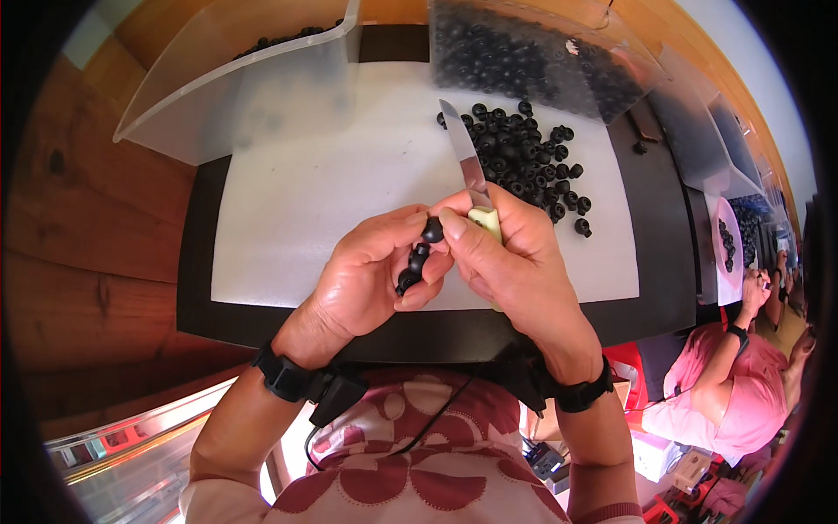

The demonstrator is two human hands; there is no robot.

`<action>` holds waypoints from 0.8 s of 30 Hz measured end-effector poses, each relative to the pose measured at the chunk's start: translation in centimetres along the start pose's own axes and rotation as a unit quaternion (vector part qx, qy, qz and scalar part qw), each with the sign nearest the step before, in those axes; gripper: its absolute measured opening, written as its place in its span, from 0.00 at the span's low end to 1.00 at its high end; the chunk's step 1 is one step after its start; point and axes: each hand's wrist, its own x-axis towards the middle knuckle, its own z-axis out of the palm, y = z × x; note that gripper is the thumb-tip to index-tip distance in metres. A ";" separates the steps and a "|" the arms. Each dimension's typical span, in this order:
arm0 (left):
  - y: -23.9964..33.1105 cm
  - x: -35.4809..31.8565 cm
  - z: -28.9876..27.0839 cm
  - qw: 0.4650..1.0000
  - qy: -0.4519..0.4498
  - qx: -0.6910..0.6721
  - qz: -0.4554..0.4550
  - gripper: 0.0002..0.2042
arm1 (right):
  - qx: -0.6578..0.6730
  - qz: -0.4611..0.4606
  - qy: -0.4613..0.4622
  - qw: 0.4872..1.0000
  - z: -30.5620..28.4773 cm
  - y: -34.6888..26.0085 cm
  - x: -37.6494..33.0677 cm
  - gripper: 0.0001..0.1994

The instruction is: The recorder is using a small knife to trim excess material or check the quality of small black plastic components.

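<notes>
My left hand is closed around several small round black parts, rubber or plastic by their look. One black part sits between the fingertips of both hands. My right hand grips a knife by its pale handle, the blade pointing away from me, and its thumb touches that same part. Both hands are above the near half of a white board. Just beyond the right hand, a loose pile of black parts spreads over the board; several show a hole.
A translucent bin with some black parts stands at the far left. Another clear bin, full of them, stands behind the pile. To the right are a further bin, a pink tray and a co-worker in a pink shirt. The table's dark edge is near me.
</notes>
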 end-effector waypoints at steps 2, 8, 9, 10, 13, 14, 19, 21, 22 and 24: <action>0.1 0.0 0.3 1.000 0.025 0.004 -0.003 0.24 | -0.007 0.002 0.004 1.000 0.0 0.1 0.1 0.08; 0.1 0.0 -0.2 1.000 -0.009 -0.006 -0.006 0.17 | 0.001 0.001 0.014 1.000 0.6 0.0 0.4 0.07; 0.1 0.0 -0.2 1.000 -0.005 -0.005 -0.005 0.17 | 0.000 -0.006 0.015 1.000 0.6 0.2 0.4 0.07; 0.1 0.0 -0.1 1.000 -0.001 -0.005 -0.006 0.17 | -0.001 -0.012 0.016 1.000 0.6 0.4 0.5 0.07; -0.1 0.0 0.1 1.000 0.022 0.007 -0.006 0.17 | 0.014 0.004 0.026 1.000 0.5 0.5 0.5 0.07; -0.1 -0.1 0.1 0.999 0.032 0.014 -0.006 0.18 | 0.013 0.007 0.032 0.999 0.5 0.5 0.5 0.07; 0.2 -0.3 -0.1 1.000 -0.009 0.002 -0.004 0.17 | -0.060 0.005 0.069 0.996 -0.2 -0.4 -0.5 0.07; 0.1 -0.4 -0.3 1.000 -0.017 -0.003 -0.003 0.17 | -0.058 0.015 0.073 0.995 -0.4 -0.6 -1.0 0.07; 0.2 -0.3 -0.3 1.000 -0.021 -0.008 -0.004 0.16 | -0.059 0.018 0.077 0.995 -0.4 -0.8 -1.1 0.08; 0.2 -0.2 -0.3 1.000 -0.014 -0.018 -0.014 0.17 | -0.105 -0.011 0.069 0.992 -0.1 -0.7 -1.3 0.07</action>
